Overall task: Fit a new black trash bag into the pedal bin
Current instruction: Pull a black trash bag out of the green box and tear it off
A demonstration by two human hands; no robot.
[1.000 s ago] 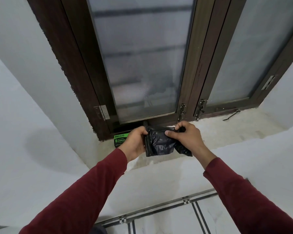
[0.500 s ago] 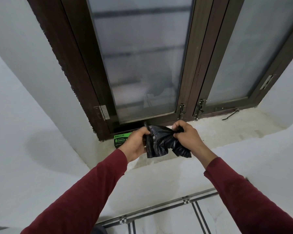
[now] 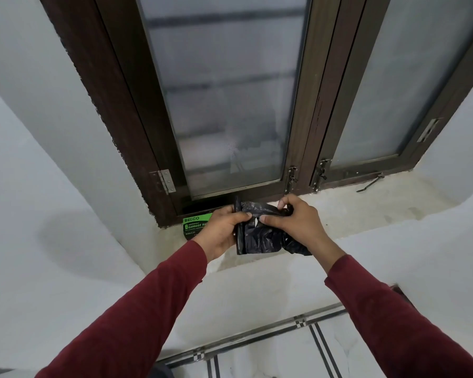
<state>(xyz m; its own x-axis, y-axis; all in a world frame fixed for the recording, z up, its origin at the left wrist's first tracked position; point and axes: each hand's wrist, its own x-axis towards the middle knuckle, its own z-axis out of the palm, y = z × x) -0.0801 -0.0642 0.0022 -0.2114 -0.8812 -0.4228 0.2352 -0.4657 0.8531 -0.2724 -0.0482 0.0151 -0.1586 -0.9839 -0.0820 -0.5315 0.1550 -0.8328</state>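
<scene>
Two hands worked together above the pale stone windowsill (image 3: 366, 197), both pinching the same folded black plastic trash bag (image 3: 260, 236). The left hand (image 3: 221, 230) gripped the bag's stiff folded edge while the right hand (image 3: 298, 222) pinched the crumpled upper layer beside it — a hold that looked meant to peel the thin film apart and find the mouth. The bag hung in the air between the hands, just over the sill, not yet spread open. Just behind the left hand lay a green-labelled roll of garbage bags (image 3: 195, 226), tucked against the dark brown wooden window frame (image 3: 115, 113); it was likely the source of this bag. Frosted panes, latches and a hinge rose behind. The pedal bin was nowhere in view, so fitting appeared some way off — the bag needed opening and carrying first. Nothing crowded the hands, though the window frame stood close ahead.
</scene>
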